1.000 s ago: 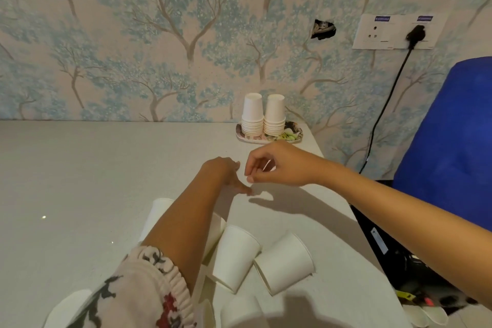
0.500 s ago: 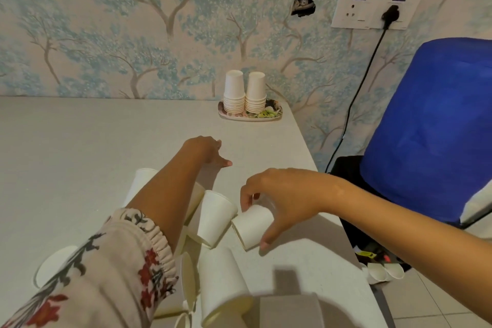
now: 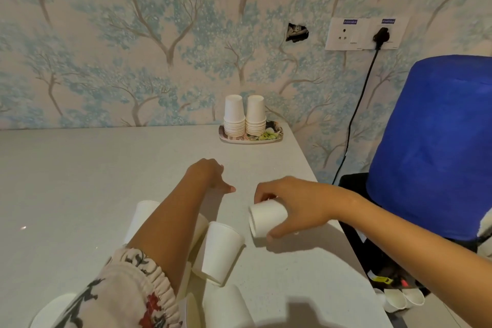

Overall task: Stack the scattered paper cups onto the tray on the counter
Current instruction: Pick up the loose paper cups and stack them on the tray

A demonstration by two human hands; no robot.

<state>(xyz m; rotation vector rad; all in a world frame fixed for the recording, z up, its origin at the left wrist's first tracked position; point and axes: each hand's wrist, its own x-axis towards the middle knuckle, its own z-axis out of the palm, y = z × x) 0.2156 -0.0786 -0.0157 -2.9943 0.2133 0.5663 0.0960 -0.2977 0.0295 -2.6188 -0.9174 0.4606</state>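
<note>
Right hand (image 3: 298, 205) gripping a paper cup (image 3: 267, 217) on its side, just above the counter (image 3: 80, 181). Left hand (image 3: 206, 176) loosely curled, holding nothing (thumb out). Tray (image 3: 250, 138) with two stacks by the wall, well apart.

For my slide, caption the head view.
Right hand grips a paper cup; two stacks wait on the tray.

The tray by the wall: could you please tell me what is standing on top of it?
On the tray stand two stacks of upside-down paper cups, side by side. Its floral print shows at the right; the part beneath the stacks is hidden.
</note>
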